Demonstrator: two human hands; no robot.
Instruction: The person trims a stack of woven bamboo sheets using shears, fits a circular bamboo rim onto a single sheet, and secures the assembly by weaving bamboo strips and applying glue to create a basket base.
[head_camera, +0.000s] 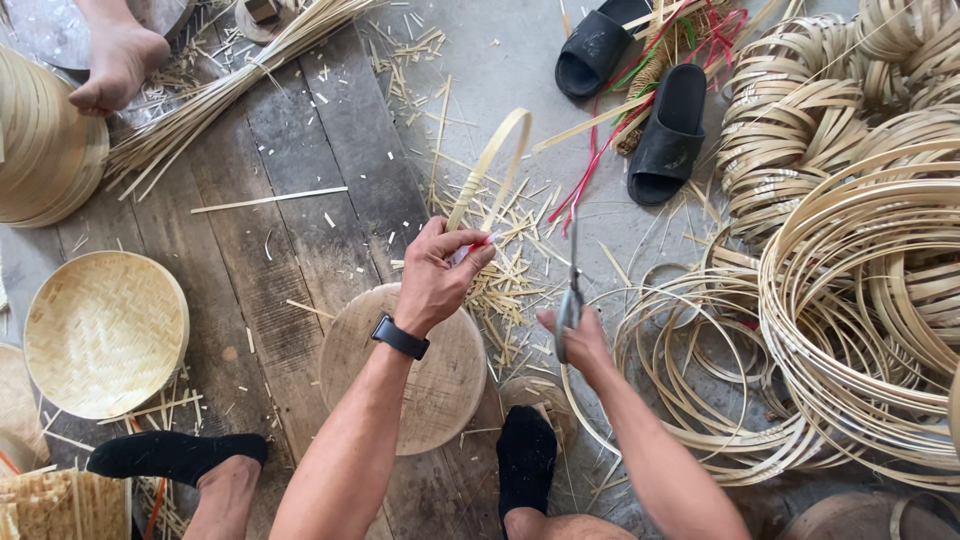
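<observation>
The person's left hand (437, 272), a black watch (400, 336) on its wrist, was clenched around the near ends of a bent bamboo strip (492, 165), pinching them together so that the strip rose in a narrow loop towards the far side of the scene. The right hand (580, 335), just to the right, gripped a pair of scissors (571, 290), whose blades pointed away from the person and stood close beside the loop without clearly touching it. Beneath the left forearm lay a round wooden block (440, 385) on dark floor planks (290, 230), with short bamboo offcuts (505, 275) scattered just beyond it. The person's feet, in black socks (527, 450), rested near the block. A woven bamboo tray (105, 333) lay at the near left, and a heap of coiled bamboo hoops (860, 270) filled the right side. Two black slippers (640, 90) sat at the far side, and another person's bare foot (118, 62) showed at the far left beside a bundle of long bamboo strips (230, 85).
</observation>
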